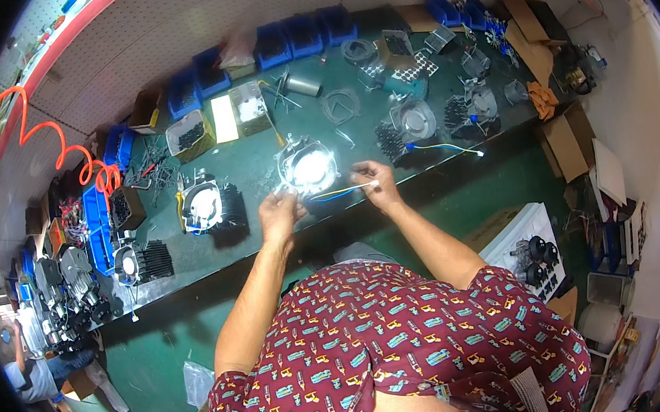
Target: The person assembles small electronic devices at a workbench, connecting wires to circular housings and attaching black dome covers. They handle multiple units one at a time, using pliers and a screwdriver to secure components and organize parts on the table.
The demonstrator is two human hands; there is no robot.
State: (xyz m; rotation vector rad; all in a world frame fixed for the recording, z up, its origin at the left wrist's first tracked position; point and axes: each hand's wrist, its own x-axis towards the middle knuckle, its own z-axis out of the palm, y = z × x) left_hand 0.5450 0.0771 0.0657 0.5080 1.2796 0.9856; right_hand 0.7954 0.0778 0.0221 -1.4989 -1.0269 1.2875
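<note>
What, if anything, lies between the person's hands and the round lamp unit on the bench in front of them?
Nothing visible. The left hand is at the lower left edge of the lamp unit. The right hand holds a small white connector on thin wires that run back toward the lamp; only bare green bench surrounds it.

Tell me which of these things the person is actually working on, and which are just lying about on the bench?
In hand:
- left hand, at the round lamp unit
- right hand, holding a small white piece on the yellow and blue wires

Lying about:
- finished lamp unit with black fins
- blue parts bins
- orange coiled hose
- cardboard boxes
</note>
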